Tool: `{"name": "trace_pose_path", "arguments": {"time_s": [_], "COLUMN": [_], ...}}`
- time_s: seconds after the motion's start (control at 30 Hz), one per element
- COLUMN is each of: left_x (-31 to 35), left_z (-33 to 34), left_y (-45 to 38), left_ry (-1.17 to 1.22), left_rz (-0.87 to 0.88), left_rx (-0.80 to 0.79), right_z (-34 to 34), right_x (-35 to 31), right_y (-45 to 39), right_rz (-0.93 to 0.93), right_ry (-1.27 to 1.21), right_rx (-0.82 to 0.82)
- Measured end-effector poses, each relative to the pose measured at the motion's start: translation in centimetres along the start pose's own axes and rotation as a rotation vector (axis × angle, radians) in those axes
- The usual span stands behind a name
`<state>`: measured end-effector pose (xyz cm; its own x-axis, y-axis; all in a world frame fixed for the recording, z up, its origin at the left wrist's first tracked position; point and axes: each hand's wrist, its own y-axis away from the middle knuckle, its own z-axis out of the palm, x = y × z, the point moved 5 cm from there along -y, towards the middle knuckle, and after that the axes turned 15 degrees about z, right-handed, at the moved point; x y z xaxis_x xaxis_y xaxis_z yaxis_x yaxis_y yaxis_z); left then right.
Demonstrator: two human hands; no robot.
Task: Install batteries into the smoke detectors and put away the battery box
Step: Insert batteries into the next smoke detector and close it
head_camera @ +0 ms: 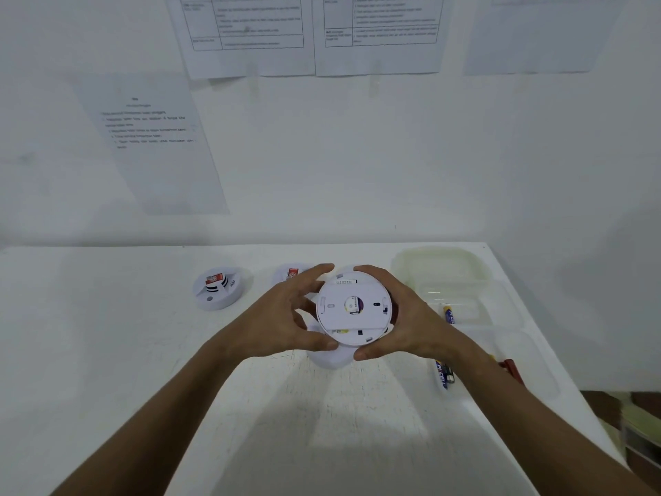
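Head view: smoke detector [354, 309] between both hands, label writing unreadable.

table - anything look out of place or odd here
Nothing looks damaged or spilled. One small thing: a battery lies loose by the right forearm, beside the clear box, not inside it.

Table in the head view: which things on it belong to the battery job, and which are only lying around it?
Belong to the job:
- smoke detector held by left hand and right hand
- second detector and third detector behind
- batteries
- clear battery box
- box lid

Just lying about:
- printed sheets on the wall
- red object, unclear
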<state>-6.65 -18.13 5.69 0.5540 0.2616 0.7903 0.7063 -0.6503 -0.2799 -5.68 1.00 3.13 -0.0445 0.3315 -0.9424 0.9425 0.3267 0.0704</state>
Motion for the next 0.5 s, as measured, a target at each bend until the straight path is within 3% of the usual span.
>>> {"name": "trace_pose_path", "arguments": {"time_s": [0.2,0.37,0.5], "left_x": [0.4,-0.9,-0.3], "left_z": [0.3,-0.1,-0.4], "left_y": [0.0,0.2,0.1], "left_ry": [-0.008,-0.011,0.043], "left_rz": [0.045,-0.028,0.01], "left_rx": [0.001,0.105,0.134], "right_z": [0.1,0.0,-0.2], "right_x": [0.3,1.0,1.2], "right_y": [0.0,0.1,0.2], "right_rz": [0.014,0.068,0.09], "right_ry": [-0.022,-0.181,-0.301], "right_rx": [-0.002,0.048,0.051]}}
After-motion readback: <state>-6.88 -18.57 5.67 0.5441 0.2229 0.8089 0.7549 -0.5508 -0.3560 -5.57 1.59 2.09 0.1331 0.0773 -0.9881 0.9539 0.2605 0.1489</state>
